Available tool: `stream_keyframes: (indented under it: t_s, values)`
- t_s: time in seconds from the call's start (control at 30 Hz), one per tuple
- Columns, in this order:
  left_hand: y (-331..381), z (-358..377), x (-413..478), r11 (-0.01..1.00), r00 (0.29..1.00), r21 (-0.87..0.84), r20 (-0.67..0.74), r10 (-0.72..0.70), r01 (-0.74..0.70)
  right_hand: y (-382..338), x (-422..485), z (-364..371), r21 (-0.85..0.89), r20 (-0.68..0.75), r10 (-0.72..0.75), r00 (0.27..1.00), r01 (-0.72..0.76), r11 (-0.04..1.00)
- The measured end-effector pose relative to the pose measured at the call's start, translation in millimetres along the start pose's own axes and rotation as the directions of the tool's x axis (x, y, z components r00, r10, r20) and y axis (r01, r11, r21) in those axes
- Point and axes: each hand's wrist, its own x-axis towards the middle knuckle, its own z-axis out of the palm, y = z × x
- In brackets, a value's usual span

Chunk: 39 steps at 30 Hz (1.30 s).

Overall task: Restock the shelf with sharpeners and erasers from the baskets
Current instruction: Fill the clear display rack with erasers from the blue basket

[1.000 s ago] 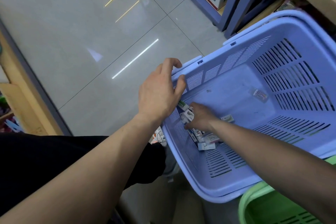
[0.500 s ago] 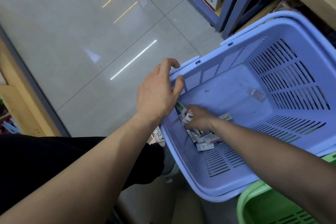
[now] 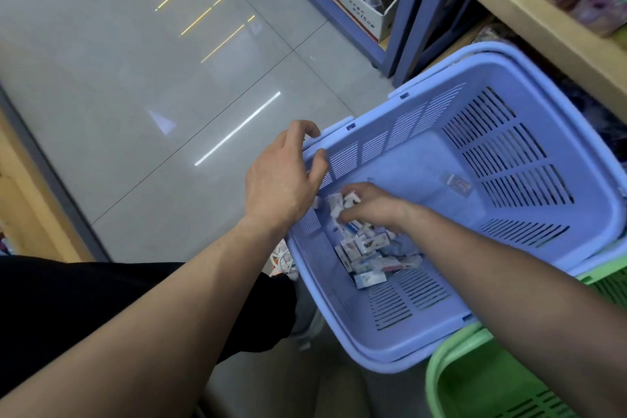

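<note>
A lilac plastic basket (image 3: pixel 576 268) is tilted toward me. My left hand (image 3: pixel 281 180) grips its near-left rim, thumb inside and fingers curled over the edge. A pile of several small wrapped erasers (image 3: pixel 368 256) has slid into the basket's lower corner. My right hand (image 3: pixel 369 204) is inside the basket, fingers curled round a few erasers at the top of the pile. One lone packet (image 3: pixel 458 184) lies further up the basket floor. A wooden shelf (image 3: pixel 549 34) runs along the upper right.
A green basket (image 3: pixel 475 380) sits under the lilac one at lower right. A blue metal rack (image 3: pixel 400 44) with a cardboard box (image 3: pixel 359 10) stands ahead. Glossy grey floor tiles spread to the left, and a wooden unit (image 3: pixel 20 187) lines the left edge.
My right hand has closed on some erasers and lifted slightly off the pile. My left hand keeps its grip on the rim; the view has drifted a little.
</note>
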Motion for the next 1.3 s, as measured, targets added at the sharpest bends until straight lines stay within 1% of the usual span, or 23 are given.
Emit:
stream_keyframes:
  t_s: [0.1, 0.2, 0.27, 0.33, 0.37, 0.4, 0.43, 0.47, 0.5, 0.57, 0.6, 0.7, 0.77, 0.87, 1.0, 1.1, 1.2, 1.27, 1.3]
  values:
    - [0.5, -2.5, 0.6, 0.999, 0.999, -0.007, 0.023, 0.036, -0.035, -11.8, -29.8, -22.9, 0.163, -0.096, -0.050, 0.994, 0.066, 0.984]
    - [1.3, -10.8, -0.3, 0.997, 0.995, -0.006, 0.066, 0.078, -0.078, -21.3, -82.7, -44.6, 0.347, -0.173, -0.111, 0.979, 0.166, 0.923]
    - [11.3, -21.5, -2.1, 0.987, 0.990, 0.097, 0.068, 0.124, -0.130, -24.8, -125.7, -56.8, 0.448, -0.245, -0.124, 0.962, 0.226, 0.865]
    - [30.7, -37.0, -9.8, 0.958, 0.983, 0.225, 0.026, 0.179, -0.181, -27.4, -170.0, -64.1, 0.524, -0.296, -0.141, 0.945, 0.284, 0.803]
    - [43.8, -45.8, -15.2, 0.945, 0.978, 0.254, 0.014, 0.209, -0.206, -28.6, -191.1, -66.7, 0.565, -0.312, -0.146, 0.939, 0.307, 0.766]
    - [59.7, -56.1, -22.1, 0.939, 0.970, 0.242, 0.028, 0.243, -0.243, -29.5, -212.1, -69.3, 0.601, -0.328, -0.147, 0.933, 0.327, 0.730]
    - [75.9, -64.6, -30.1, 0.940, 0.955, 0.173, 0.075, 0.286, -0.295, -29.6, -231.9, -71.6, 0.623, -0.345, -0.144, 0.927, 0.342, 0.704]
    - [91.9, -72.3, -39.3, 0.930, 0.925, 0.066, 0.150, 0.348, -0.361, -30.9, -251.9, -72.5, 0.638, -0.363, -0.139, 0.922, 0.354, 0.684]
    - [108.5, -79.5, -50.6, 0.899, 0.871, -0.040, 0.231, 0.433, -0.437, -32.0, -271.0, -73.1, 0.649, -0.379, -0.136, 0.915, 0.367, 0.666]
    - [139.4, -91.2, -76.2, 0.798, 0.728, -0.152, 0.337, 0.597, -0.583, -34.8, -308.4, -71.8, 0.666, -0.408, -0.153, 0.900, 0.408, 0.624]
    - [151.7, -95.4, -88.8, 0.761, 0.676, -0.191, 0.362, 0.642, -0.620, -35.9, -326.2, -69.7, 0.668, -0.415, -0.169, 0.894, 0.425, 0.611]
    - [178.5, -102.4, -118.3, 0.704, 0.593, -0.316, 0.384, 0.708, -0.636, -30.9, -368.3, -60.4, 0.684, -0.397, -0.214, 0.892, 0.443, 0.579]
    - [190.1, -102.1, -130.3, 0.673, 0.563, -0.377, 0.371, 0.739, -0.636, -23.8, -381.5, -54.0, 0.710, -0.408, -0.214, 0.888, 0.456, 0.537]
    - [200.8, -95.4, -135.4, 0.652, 0.560, -0.429, 0.335, 0.758, -0.625, -14.5, -382.0, -49.6, 0.765, -0.439, -0.173, 0.882, 0.467, 0.443]
    - [207.2, -87.7, -132.4, 0.648, 0.632, -0.452, 0.212, 0.746, -0.613, -11.8, -374.6, -54.5, 0.799, -0.442, -0.206, 0.873, 0.487, 0.353]
    - [212.0, -84.5, -129.2, 0.648, 0.669, -0.448, 0.137, 0.731, -0.616, -11.9, -372.0, -65.4, 0.788, -0.466, -0.217, 0.857, 0.514, 0.339]
    - [217.9, -79.7, -126.4, 0.686, 0.697, -0.422, 0.160, 0.700, -0.593, -10.8, -364.4, -73.8, 0.780, -0.493, -0.192, 0.849, 0.529, 0.334]
    - [221.0, -70.2, -124.9, 0.700, 0.715, -0.495, 0.203, 0.669, -0.514, -10.3, -357.2, -77.2, 0.782, -0.522, -0.154, 0.839, 0.543, 0.307]
    - [222.5, -65.3, -124.9, 0.705, 0.736, -0.552, 0.222, 0.640, -0.446, -10.7, -353.7, -78.1, 0.778, -0.539, -0.139, 0.831, 0.555, 0.295]
